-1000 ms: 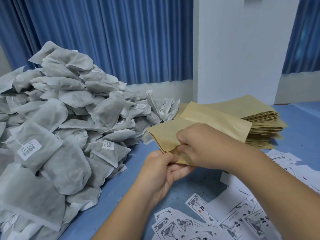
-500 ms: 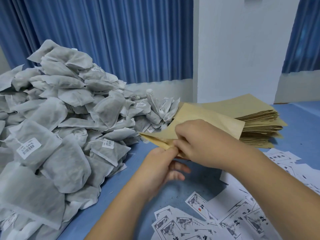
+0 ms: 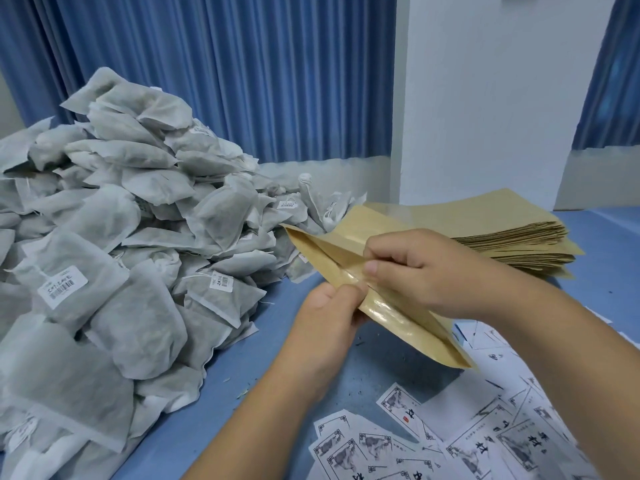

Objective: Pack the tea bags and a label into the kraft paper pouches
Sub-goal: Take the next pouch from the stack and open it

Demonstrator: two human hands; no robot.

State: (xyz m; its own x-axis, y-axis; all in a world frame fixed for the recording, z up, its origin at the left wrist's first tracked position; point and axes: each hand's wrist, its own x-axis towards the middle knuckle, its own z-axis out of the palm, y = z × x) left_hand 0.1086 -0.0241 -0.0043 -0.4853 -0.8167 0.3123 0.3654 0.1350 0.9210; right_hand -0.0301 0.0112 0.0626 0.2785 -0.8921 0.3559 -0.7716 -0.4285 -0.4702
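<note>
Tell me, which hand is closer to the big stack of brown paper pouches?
Right. The right hand is just in front of the stack of pouches, overlapping its near edge in this view. The left hand is lower and further left, pinching the held pouch.

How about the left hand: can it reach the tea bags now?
Probably yes, once free: the tea bags lie just left of the left hand, nothing between, but it pinches the pouch.

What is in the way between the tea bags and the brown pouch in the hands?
Nothing visible. Both the left hand and right hand pinch the pouch right beside the tea bags, with only bare blue table between.
</note>
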